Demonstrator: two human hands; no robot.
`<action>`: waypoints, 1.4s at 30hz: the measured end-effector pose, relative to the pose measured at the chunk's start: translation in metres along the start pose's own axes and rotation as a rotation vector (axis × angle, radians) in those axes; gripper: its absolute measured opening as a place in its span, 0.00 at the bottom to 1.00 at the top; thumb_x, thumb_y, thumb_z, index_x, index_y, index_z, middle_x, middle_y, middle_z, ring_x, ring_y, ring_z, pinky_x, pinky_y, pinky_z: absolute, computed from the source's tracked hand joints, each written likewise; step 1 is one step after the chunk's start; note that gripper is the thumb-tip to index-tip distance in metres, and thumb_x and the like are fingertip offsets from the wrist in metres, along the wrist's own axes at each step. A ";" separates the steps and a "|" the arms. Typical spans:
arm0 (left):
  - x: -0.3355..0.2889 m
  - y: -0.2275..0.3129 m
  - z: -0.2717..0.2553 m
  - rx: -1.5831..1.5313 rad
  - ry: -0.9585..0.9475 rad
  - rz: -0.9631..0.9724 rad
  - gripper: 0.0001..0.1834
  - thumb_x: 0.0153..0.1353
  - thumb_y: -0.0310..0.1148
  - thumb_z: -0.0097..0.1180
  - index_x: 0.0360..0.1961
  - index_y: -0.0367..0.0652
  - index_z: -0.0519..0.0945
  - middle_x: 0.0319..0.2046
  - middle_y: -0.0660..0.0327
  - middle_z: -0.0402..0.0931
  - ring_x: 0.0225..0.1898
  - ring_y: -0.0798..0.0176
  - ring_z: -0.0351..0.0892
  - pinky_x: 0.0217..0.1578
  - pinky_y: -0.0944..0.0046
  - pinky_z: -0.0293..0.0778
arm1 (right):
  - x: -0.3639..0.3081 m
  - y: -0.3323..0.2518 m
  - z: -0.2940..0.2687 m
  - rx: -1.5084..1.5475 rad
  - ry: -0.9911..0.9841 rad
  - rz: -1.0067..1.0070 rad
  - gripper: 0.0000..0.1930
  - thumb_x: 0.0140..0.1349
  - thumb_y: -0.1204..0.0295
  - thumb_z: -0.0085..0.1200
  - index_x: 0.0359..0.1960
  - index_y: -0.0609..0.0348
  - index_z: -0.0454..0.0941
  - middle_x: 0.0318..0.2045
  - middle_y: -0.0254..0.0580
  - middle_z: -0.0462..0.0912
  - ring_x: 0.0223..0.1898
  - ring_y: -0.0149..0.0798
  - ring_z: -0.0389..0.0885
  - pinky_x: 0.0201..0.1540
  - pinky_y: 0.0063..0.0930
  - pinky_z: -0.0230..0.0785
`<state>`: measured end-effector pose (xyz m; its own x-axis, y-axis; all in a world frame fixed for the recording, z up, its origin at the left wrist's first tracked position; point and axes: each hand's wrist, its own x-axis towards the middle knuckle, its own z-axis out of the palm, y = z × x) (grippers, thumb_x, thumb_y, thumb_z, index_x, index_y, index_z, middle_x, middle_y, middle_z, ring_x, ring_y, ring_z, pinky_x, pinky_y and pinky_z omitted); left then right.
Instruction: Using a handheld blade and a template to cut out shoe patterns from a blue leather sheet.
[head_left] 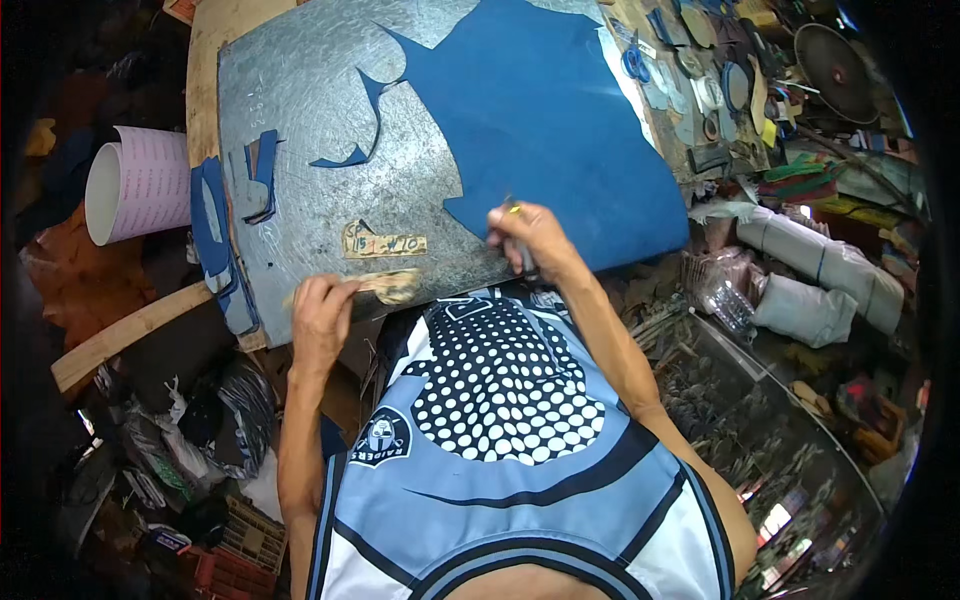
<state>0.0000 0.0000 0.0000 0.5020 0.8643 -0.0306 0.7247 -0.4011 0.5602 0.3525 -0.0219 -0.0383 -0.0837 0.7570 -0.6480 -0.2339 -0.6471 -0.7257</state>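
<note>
At the near edge of the scratched metal cutting board (300, 100), my left hand (322, 312) is closed on one end of a worn tan pattern piece (392, 286). A second tan pattern piece (385, 241), marked by hand, lies flat just beyond it. My right hand (535, 240) is closed round a slim dark-handled tool (528, 264); its tip is too small to make out. That hand is over the near left edge of a large blue sheet (560, 110), which looks like leather. Curved blue offcuts (372, 115) lie farther left.
Blue strips (210, 225) are stacked along the board's left edge, next to a pinkish printed roll (140, 187). At the far right are blue-handled scissors (635, 62) among many cut pieces. Wrapped white rolls (815, 260) lie right of the board.
</note>
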 end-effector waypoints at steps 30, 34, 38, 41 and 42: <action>0.208 0.006 0.123 0.078 0.111 0.254 0.42 0.53 0.61 0.66 0.62 0.45 0.75 0.70 0.49 0.61 0.73 0.37 0.50 0.69 0.33 0.46 | 0.017 -0.018 0.027 -0.822 0.470 -0.170 0.23 0.64 0.60 0.56 0.62 0.47 0.75 0.38 0.60 0.85 0.42 0.62 0.84 0.45 0.50 0.76; 0.208 0.007 0.119 0.093 0.149 0.274 0.41 0.53 0.60 0.65 0.62 0.45 0.76 0.70 0.48 0.61 0.73 0.36 0.50 0.70 0.34 0.46 | 0.019 -0.017 0.026 -0.895 0.469 -0.197 0.22 0.65 0.61 0.57 0.61 0.48 0.76 0.38 0.59 0.86 0.42 0.62 0.84 0.45 0.50 0.76; 0.203 0.011 0.123 0.076 0.097 0.247 0.42 0.52 0.60 0.66 0.63 0.45 0.75 0.69 0.49 0.62 0.73 0.38 0.50 0.70 0.35 0.45 | 0.017 -0.009 0.022 -0.879 0.482 -0.230 0.22 0.65 0.62 0.56 0.61 0.46 0.76 0.39 0.57 0.86 0.43 0.61 0.84 0.45 0.50 0.76; 0.202 0.013 0.123 0.043 0.106 0.235 0.41 0.53 0.62 0.65 0.61 0.45 0.77 0.69 0.48 0.62 0.73 0.36 0.51 0.71 0.35 0.45 | 0.015 -0.016 0.023 -0.828 0.448 -0.131 0.25 0.64 0.63 0.57 0.64 0.49 0.74 0.40 0.60 0.85 0.44 0.56 0.86 0.48 0.43 0.76; 0.201 0.014 0.121 0.055 0.117 0.243 0.41 0.53 0.62 0.64 0.61 0.45 0.77 0.69 0.48 0.62 0.73 0.37 0.52 0.70 0.35 0.46 | 0.014 -0.016 0.023 -0.831 0.438 -0.121 0.25 0.64 0.63 0.57 0.64 0.49 0.74 0.40 0.60 0.85 0.44 0.56 0.86 0.48 0.43 0.76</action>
<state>0.1682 0.1310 -0.0986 0.6085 0.7687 0.1972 0.6159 -0.6141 0.4935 0.3329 0.0010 -0.0310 0.3063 0.8310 -0.4643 0.5617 -0.5516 -0.6167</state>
